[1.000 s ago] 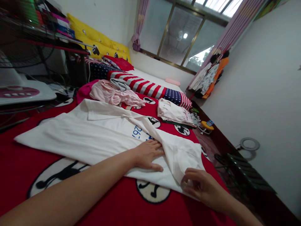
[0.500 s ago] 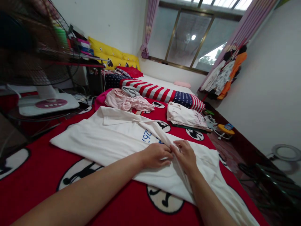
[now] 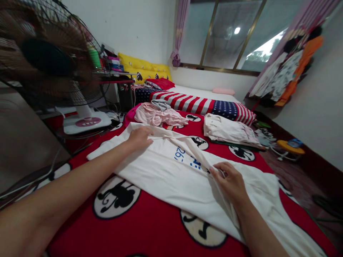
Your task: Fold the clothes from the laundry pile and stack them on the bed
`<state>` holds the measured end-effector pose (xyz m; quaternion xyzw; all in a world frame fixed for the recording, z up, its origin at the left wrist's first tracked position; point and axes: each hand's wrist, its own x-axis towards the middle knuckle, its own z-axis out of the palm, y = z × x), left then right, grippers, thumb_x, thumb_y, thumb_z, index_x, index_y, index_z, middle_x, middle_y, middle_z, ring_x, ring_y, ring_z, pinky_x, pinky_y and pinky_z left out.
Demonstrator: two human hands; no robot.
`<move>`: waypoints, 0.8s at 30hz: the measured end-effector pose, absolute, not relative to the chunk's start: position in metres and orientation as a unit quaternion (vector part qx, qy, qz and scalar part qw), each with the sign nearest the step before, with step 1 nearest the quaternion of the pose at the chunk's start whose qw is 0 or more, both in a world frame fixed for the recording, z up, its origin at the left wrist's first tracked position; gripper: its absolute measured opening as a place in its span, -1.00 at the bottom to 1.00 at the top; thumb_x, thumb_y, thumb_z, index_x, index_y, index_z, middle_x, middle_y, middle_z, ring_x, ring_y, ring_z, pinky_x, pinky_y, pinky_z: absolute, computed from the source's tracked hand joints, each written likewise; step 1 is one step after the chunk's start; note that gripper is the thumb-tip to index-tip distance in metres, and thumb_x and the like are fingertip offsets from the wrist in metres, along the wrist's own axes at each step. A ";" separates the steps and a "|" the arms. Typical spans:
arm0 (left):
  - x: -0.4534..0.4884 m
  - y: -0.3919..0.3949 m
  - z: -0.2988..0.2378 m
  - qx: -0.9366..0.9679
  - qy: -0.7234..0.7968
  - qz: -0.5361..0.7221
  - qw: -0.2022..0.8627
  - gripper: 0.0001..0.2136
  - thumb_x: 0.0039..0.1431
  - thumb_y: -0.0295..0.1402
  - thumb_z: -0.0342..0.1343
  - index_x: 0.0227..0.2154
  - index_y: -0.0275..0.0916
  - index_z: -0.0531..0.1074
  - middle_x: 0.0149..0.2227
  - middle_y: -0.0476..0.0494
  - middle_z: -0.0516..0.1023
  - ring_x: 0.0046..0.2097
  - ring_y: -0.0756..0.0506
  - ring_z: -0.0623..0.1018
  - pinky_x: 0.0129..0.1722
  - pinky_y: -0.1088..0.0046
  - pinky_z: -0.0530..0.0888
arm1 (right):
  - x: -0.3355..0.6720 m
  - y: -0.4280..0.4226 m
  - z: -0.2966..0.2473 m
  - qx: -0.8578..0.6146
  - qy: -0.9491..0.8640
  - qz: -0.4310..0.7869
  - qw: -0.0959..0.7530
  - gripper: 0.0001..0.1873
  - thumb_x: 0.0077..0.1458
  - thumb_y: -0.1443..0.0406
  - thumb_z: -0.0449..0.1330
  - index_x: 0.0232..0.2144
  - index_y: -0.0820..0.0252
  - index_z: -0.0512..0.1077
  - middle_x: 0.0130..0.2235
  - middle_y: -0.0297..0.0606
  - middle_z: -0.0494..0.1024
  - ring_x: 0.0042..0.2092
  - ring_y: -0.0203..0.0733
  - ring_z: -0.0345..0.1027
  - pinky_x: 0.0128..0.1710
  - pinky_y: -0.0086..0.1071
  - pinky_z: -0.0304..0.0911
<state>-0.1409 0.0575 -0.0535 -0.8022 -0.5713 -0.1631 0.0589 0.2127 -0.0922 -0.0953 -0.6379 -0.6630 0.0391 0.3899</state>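
A white polo shirt (image 3: 166, 171) with blue print lies spread on a red blanket (image 3: 150, 228) patterned with black monkey figures. My left hand (image 3: 139, 137) rests near the shirt's collar, fingers curled onto the cloth. At the folded edge in the shirt's middle, my right hand (image 3: 230, 180) pinches the fabric. Both forearms reach in from the bottom of the view.
A pink crumpled garment pile (image 3: 158, 115) and a folded pale garment (image 3: 227, 130) lie further back on the blanket. Behind them stretches a stars-and-stripes quilt (image 3: 198, 103). A standing fan (image 3: 53, 67) is close on the left. Clothes hang at the right wall (image 3: 292, 71).
My left hand slid from the shirt's middle up to the collar area. My right hand stayed at the folded edge. The view swung left, bringing the fan closer.
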 end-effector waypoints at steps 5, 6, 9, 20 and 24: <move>-0.182 0.064 -0.061 -0.816 -0.567 -0.087 0.077 -0.74 0.17 -0.27 0.02 -0.20 -0.22 0.55 -0.10 -0.20 0.54 -0.03 -0.23 0.48 -0.10 0.33 0.40 | 0.212 -0.099 -0.088 -0.672 -0.661 0.033 0.332 -0.73 0.01 0.07 0.21 -0.29 0.05 0.52 -0.25 -0.31 0.50 -0.24 -0.15 0.41 -0.28 -0.31 0.23; -0.183 0.064 -0.063 -0.816 -0.566 -0.083 0.082 -0.74 0.19 -0.30 -0.01 -0.21 -0.23 0.55 -0.12 -0.21 0.55 -0.05 -0.23 0.49 -0.11 0.33 0.40 | 0.212 -0.100 -0.088 -0.673 -0.666 0.039 0.320 -0.73 0.00 0.08 0.22 -0.26 0.05 0.51 -0.25 -0.31 0.50 -0.24 -0.15 0.41 -0.29 -0.31 0.24; -0.182 0.067 -0.063 -0.815 -0.563 -0.095 0.093 -0.74 0.17 -0.39 -0.03 -0.21 -0.24 0.56 -0.15 -0.23 0.56 -0.08 -0.23 0.51 -0.12 0.31 0.40 | 0.211 -0.101 -0.091 -0.670 -0.674 0.043 0.309 -0.72 -0.01 0.12 0.22 -0.22 0.05 0.50 -0.27 -0.30 0.49 -0.26 -0.14 0.41 -0.29 -0.30 0.25; -0.228 0.056 0.024 -0.764 -0.577 -0.234 0.170 -0.67 0.20 -0.40 -0.10 -0.14 -0.32 0.54 -0.12 -0.13 0.56 -0.11 -0.10 0.49 -0.07 0.39 0.37 | 0.205 -0.120 -0.061 -0.535 -0.691 0.076 0.479 -0.90 0.08 0.23 0.23 -0.34 0.10 0.52 -0.33 -0.22 0.49 -0.30 -0.16 0.39 -0.36 -0.36 0.28; -0.253 0.055 0.023 -0.745 -0.598 -0.242 0.171 -0.71 0.09 -0.38 -0.01 -0.22 -0.27 0.58 -0.18 -0.12 0.59 -0.15 -0.11 0.51 -0.11 0.42 0.38 | 0.216 -0.126 -0.054 -0.516 -0.728 0.126 0.433 -0.89 0.06 0.23 0.24 -0.35 0.10 0.53 -0.36 -0.23 0.51 -0.33 -0.16 0.40 -0.38 -0.36 0.27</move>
